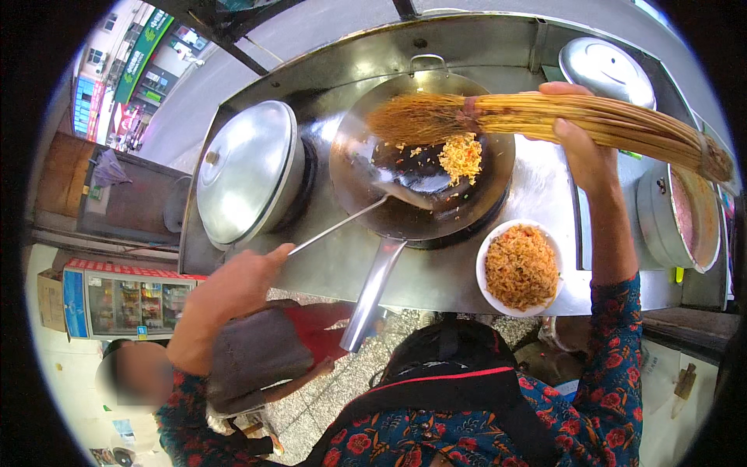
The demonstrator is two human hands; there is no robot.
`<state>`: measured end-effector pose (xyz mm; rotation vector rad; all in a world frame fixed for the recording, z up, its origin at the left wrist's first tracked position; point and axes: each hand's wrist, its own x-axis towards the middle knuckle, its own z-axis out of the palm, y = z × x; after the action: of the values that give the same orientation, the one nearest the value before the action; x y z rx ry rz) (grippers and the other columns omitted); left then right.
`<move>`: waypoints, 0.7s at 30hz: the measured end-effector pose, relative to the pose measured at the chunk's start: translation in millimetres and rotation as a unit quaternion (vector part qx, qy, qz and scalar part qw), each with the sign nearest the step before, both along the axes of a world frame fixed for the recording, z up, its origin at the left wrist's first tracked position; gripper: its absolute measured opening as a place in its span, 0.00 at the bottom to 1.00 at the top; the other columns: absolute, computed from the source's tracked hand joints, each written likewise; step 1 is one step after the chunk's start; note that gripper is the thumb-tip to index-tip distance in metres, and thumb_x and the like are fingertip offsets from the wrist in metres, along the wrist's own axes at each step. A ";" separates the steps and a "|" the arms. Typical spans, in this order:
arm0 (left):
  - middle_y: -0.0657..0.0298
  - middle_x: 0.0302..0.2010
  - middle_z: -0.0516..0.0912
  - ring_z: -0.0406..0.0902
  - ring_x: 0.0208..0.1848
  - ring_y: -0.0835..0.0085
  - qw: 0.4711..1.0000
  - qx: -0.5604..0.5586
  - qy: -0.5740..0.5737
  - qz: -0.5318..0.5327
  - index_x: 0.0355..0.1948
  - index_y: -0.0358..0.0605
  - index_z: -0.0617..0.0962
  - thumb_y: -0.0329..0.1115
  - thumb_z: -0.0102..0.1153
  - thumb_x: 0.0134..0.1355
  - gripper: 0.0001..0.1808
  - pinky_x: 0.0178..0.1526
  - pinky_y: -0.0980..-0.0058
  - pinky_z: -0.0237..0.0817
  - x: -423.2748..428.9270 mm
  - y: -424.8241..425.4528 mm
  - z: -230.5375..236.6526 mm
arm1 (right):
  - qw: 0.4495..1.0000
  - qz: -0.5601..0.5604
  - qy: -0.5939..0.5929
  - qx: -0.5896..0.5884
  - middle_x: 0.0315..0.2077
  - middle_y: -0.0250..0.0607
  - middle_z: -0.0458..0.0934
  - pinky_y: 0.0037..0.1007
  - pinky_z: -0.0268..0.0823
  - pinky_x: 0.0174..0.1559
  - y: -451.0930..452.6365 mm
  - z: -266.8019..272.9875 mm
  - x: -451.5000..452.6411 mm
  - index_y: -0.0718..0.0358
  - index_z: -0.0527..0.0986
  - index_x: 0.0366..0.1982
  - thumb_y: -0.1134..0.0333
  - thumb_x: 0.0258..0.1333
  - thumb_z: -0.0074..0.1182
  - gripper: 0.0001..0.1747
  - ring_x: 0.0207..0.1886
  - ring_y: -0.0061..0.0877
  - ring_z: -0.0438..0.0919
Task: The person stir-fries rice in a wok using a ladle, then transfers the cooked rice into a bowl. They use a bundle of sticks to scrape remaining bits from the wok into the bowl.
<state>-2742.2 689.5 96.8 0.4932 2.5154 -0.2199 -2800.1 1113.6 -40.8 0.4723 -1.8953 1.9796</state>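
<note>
My right hand (589, 154) grips a bamboo wok brush (525, 114) by its bundled handle. The brush's frayed bristles hang over the far part of a steel wok (353, 195). In my left hand (239, 286) is the thin metal handle of a wok spatula or ladle (402, 195); its head lies inside the wok, near the bottom. A small heap of fried rice (461, 159) sits right of the wok's middle, with loose grains scattered around it. The wok's hollow metal handle (373, 298) points towards me. Right of that handle stands a white bowl (482, 268) heaped with fried rice (521, 267).
A large lidded aluminium pot (248, 175) stands left of the wok on the steel counter (315, 277). At the right are a domed metal lid (607, 70) and an open round pot (656, 219). A person (257, 356) is at the lower left, near a glass-fronted fridge (137, 300).
</note>
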 end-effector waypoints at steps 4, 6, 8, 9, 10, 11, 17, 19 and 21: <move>0.39 0.26 0.77 0.75 0.31 0.42 0.998 -0.024 -0.039 0.038 0.59 0.42 0.69 0.29 0.49 0.61 0.23 0.34 0.52 0.65 4.7 6.5 5.5 | 0.999 -0.042 -0.006 -0.016 0.43 0.40 0.78 0.25 0.71 0.48 -3.2 0.0 -1.7 0.64 0.74 0.49 0.68 0.51 0.54 0.21 0.44 0.23 0.77; 0.39 0.27 0.77 0.75 0.30 0.42 0.997 -0.050 -0.047 0.039 0.59 0.42 0.70 0.30 0.45 0.62 0.22 0.33 0.51 0.65 10.1 -1.7 8.8 | 0.999 -0.047 -0.013 -0.014 0.43 0.40 0.78 0.25 0.72 0.47 -5.2 -0.5 -3.1 0.64 0.74 0.49 0.67 0.51 0.54 0.21 0.44 0.23 0.77; 0.38 0.27 0.77 0.76 0.30 0.42 0.999 0.006 -0.038 0.020 0.58 0.41 0.70 0.29 0.46 0.61 0.22 0.33 0.51 0.65 9.0 -9.3 0.8 | 0.998 -0.060 -0.008 -0.025 0.44 0.42 0.77 0.28 0.73 0.47 -6.7 -1.0 -4.5 0.65 0.73 0.50 0.65 0.52 0.53 0.22 0.45 0.25 0.78; 0.38 0.27 0.77 0.76 0.31 0.42 0.999 0.039 -0.021 -0.009 0.58 0.41 0.70 0.28 0.47 0.61 0.22 0.34 0.51 0.65 6.2 -11.7 -1.4 | 0.997 -0.056 0.000 -0.059 0.44 0.42 0.77 0.29 0.73 0.48 -7.1 -1.0 -5.0 0.65 0.73 0.50 0.65 0.53 0.53 0.22 0.45 0.26 0.78; 0.38 0.27 0.77 0.76 0.30 0.42 0.999 0.006 -0.030 0.017 0.58 0.41 0.70 0.28 0.47 0.61 0.22 0.33 0.51 0.65 5.0 -13.7 -1.7 | 0.995 -0.051 -0.009 -0.089 0.44 0.43 0.77 0.30 0.74 0.48 -7.2 -1.2 -6.5 0.65 0.73 0.51 0.64 0.53 0.52 0.23 0.45 0.26 0.78; 0.39 0.27 0.77 0.76 0.30 0.42 0.999 0.006 -0.036 0.017 0.58 0.41 0.70 0.27 0.47 0.61 0.23 0.33 0.52 0.65 4.2 -13.5 -1.8 | 0.993 -0.020 -0.035 -0.107 0.44 0.43 0.77 0.31 0.74 0.48 -7.3 -1.4 -6.7 0.66 0.72 0.51 0.64 0.53 0.52 0.23 0.45 0.27 0.78; 0.38 0.29 0.77 0.76 0.30 0.41 0.994 0.055 -0.082 0.047 0.60 0.40 0.69 0.27 0.46 0.61 0.24 0.34 0.53 0.66 0.6 -0.7 3.4 | 0.994 -0.050 -0.015 -0.096 0.45 0.48 0.76 0.36 0.74 0.50 -7.5 -4.9 -6.1 0.68 0.70 0.54 0.64 0.57 0.50 0.24 0.48 0.32 0.78; 0.38 0.29 0.77 0.76 0.31 0.41 0.993 0.075 -0.081 0.036 0.60 0.40 0.69 0.27 0.45 0.61 0.24 0.34 0.53 0.66 -4.8 -3.6 -0.9 | 0.996 -0.028 -0.011 -0.082 0.47 0.51 0.75 0.38 0.74 0.50 -8.0 -7.3 -6.1 0.70 0.66 0.56 0.63 0.57 0.49 0.27 0.49 0.34 0.77; 0.37 0.29 0.77 0.75 0.32 0.41 0.995 0.026 -0.084 0.044 0.59 0.40 0.69 0.28 0.46 0.61 0.23 0.36 0.53 0.66 -4.3 -13.3 -4.6 | 0.991 -0.059 -0.025 -0.119 0.43 0.46 0.77 0.35 0.74 0.51 -8.3 -10.7 -6.2 0.67 0.72 0.52 0.66 0.55 0.53 0.22 0.47 0.31 0.78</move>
<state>-2746.5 676.2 92.2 0.4022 2.3767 -0.0767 -2806.3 1105.3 -51.5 0.2391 -1.6443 2.1196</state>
